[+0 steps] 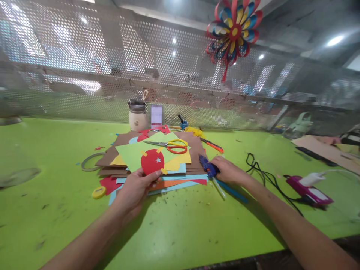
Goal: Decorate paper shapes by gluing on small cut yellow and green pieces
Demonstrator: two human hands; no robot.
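Note:
Between the thumb and fingers of my left hand (pixel 137 187) is a red paper circle (pixel 150 162) with small yellow tabs on its rim and a pale star (pixel 158 160) on its face. My right hand (pixel 226 169) is closed round a blue glue gun (pixel 208 165), from which a whitish glue stick (pixel 218 187) juts toward me. Behind the circle, scissors (pixel 171 145) with yellow and red handles rest on light green paper (pixel 131 153). That paper tops a stack of brown cardboard (pixel 194 150) and coloured sheets.
A yellow tape measure-like disc (pixel 99 192) and a grey ring (pixel 91 162) lie left. Behind the stack stand a cream jar (pixel 137 116) and an orange cutter (pixel 212 145) lies nearby. A black cord (pixel 270 182) runs to a magenta power strip (pixel 311 191) on the right.

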